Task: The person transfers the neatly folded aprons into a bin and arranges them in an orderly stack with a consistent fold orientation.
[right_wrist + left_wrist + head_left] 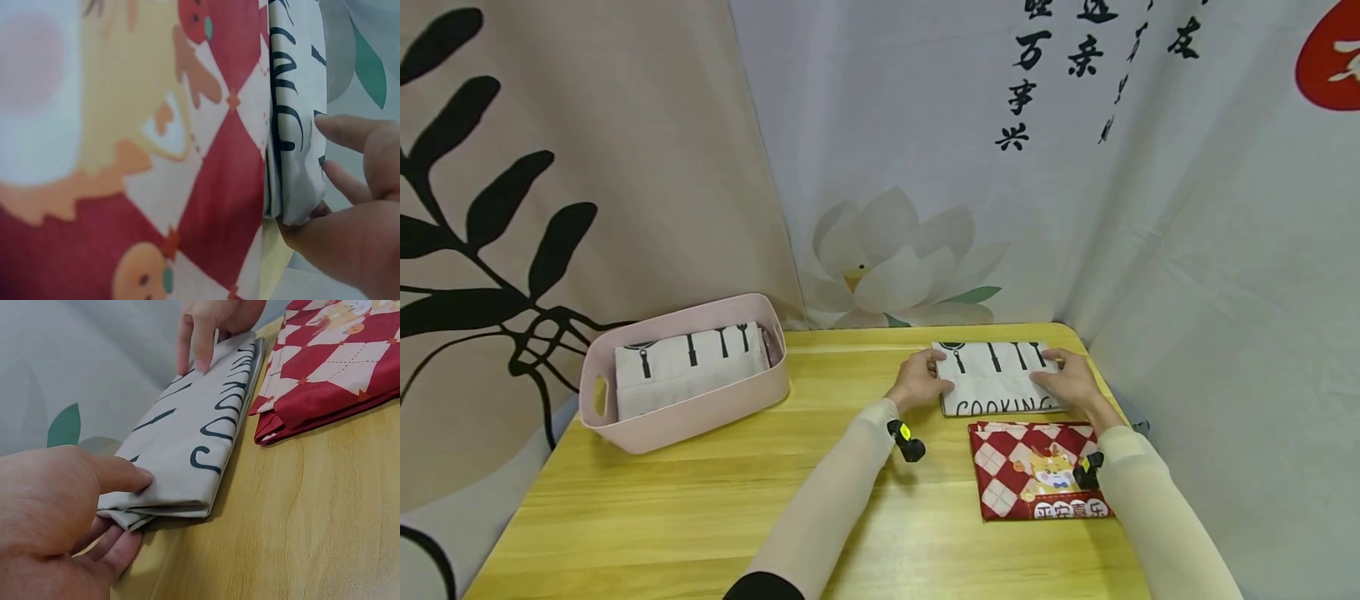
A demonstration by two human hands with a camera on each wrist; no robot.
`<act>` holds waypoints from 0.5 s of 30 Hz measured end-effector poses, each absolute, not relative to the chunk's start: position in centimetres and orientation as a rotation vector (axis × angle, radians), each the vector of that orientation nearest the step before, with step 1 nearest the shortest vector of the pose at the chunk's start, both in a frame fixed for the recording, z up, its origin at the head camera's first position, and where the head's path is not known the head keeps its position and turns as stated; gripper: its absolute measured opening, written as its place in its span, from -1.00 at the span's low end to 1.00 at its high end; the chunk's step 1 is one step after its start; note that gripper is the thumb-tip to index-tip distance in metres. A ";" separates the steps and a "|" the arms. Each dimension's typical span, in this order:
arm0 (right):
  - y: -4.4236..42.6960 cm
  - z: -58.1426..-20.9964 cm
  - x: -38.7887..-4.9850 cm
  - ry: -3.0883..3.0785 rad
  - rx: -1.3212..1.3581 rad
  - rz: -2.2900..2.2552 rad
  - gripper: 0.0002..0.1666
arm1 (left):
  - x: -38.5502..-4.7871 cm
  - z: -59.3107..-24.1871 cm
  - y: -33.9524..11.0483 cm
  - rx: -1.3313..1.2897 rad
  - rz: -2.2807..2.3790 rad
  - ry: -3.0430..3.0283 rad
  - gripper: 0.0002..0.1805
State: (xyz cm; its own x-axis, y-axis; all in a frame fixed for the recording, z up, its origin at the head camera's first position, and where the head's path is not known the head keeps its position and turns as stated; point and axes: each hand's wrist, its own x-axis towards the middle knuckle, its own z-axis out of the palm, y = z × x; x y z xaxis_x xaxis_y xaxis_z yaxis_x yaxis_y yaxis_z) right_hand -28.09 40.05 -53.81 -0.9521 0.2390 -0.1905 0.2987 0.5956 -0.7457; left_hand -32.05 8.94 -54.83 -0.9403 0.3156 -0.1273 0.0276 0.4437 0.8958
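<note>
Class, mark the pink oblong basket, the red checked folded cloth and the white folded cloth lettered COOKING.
Pink oblong basket point(707, 414), head view: outer near wall.
Red checked folded cloth point(1036, 472), head view: middle of top face.
White folded cloth lettered COOKING point(996, 382), head view: middle of top face.

Folded white cloth point(996, 381), black lettering COOKING, far right on yellow table point(685, 508).
</note>
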 end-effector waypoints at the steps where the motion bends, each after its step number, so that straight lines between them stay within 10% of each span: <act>1: 40.0 -53.9 -28.1 2.732 0.463 -1.319 -0.19 | -32.1 -54.9 8.9 0.294 1.502 2.418 -0.34; 15: 40.0 -53.4 -27.5 2.668 0.278 -1.432 -0.15 | -32.2 -55.1 7.3 0.304 1.592 2.405 -0.31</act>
